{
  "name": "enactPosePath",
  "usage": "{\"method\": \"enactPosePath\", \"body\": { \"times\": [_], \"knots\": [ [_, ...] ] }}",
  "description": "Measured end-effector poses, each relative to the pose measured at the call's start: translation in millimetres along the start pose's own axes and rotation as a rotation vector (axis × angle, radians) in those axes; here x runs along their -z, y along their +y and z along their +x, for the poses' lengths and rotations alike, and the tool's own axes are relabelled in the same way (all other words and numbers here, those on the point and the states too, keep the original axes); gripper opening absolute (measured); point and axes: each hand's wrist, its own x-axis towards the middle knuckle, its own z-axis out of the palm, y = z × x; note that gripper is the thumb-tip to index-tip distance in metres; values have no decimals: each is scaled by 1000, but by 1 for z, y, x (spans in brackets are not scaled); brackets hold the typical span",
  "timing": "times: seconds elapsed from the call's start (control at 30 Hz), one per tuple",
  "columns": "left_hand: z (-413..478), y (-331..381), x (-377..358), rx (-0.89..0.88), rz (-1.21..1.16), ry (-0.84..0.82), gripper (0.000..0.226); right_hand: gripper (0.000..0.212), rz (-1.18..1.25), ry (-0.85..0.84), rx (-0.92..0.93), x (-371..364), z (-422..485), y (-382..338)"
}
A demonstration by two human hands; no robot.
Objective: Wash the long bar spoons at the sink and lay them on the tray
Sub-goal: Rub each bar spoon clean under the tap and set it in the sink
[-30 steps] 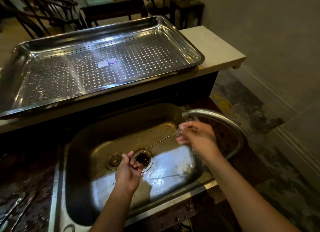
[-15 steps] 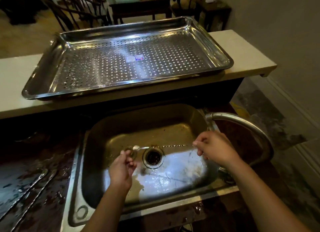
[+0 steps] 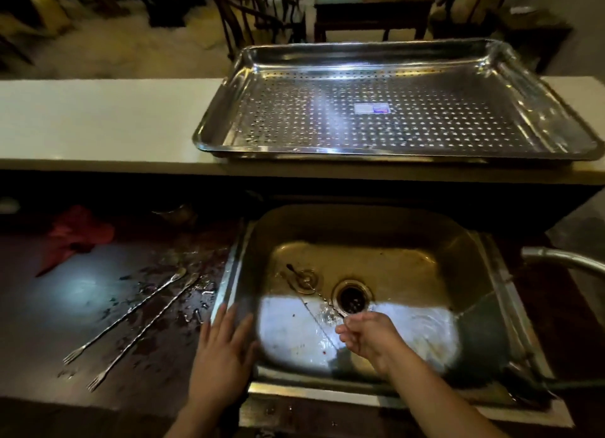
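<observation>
Right hand (image 3: 370, 334) pinches one bar spoon (image 3: 314, 288) low over the sink (image 3: 474, 274) near the drain (image 3: 352, 297), left hand (image 3: 222, 352) lies flat and open at the sink's left rim, two more spoons (image 3: 137, 316) lie on the wet tabletop (image 3: 82, 306), perforated tray (image 3: 229, 110) behind.

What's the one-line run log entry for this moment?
right hand: holds bar spoon over sink | left hand: open | tray: empty

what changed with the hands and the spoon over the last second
The left hand let go of the bar spoon and moved left to the sink's left rim, open. The right hand moved off the faucet and holds the spoon alone, low over the basin. The tray stays empty.
</observation>
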Motion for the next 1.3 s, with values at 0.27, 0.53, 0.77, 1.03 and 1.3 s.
{"method": "enactPosePath", "body": {
  "times": [0.27,0.53,0.77,1.03,1.3],
  "knots": [
    [-2,-3,-8,-19,51,11,52,20,14,50,-75,-85,47,33],
    [-2,0,-8,7,44,3,47,12,-343,-38,-23,-113,60,57],
    [-4,-1,8,56,-268,86,43,17,-1085,13,462,-67,31,52],
    [3,-86,43,498,-135,244,30,10,-1141,84,652,-31,3,70],
    [7,-113,53,423,180,-31,13,18,-1213,138,783,-29,6,80]
  ]
}}
